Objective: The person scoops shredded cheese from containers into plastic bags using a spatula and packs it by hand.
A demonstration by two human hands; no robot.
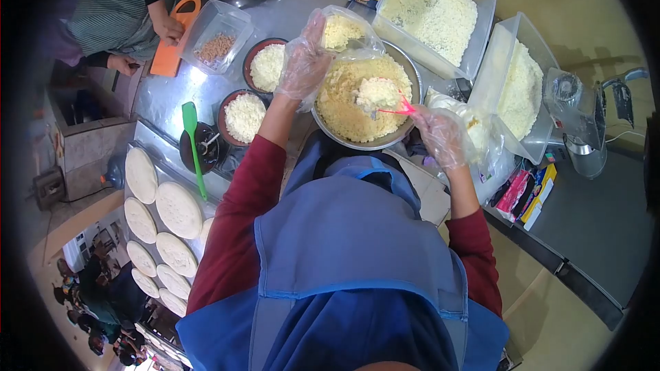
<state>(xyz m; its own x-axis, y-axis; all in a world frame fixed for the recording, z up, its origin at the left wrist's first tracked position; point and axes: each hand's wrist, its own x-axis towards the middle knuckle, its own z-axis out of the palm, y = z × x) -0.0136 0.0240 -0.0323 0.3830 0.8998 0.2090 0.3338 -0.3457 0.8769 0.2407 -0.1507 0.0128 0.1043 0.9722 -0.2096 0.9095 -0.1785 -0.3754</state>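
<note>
My left hand (304, 69), in a clear plastic glove, grips a clear plastic container (371, 40) by its side; pale yellow crumbly food (340, 32) shows inside. It is held over the far left rim of a wide metal bowl (317, 122) full of similar crumbly food (337, 89). My right hand (440, 136), also gloved, is closed around the pink handle of a spoon (405, 107). A heap of pale grated food (378, 91) sits on the spoon, above the bowl. The spoon's head is mostly hidden by the heap.
Two brown bowls (244, 118) of white crumbs and a black bowl stand left, with a green spatula (191, 127). Flat dough rounds (177, 209) lie on a tray. Two large tubs (485, 24) stand right. A co-worker's hand (168, 30) touches an orange cutting board (166, 60).
</note>
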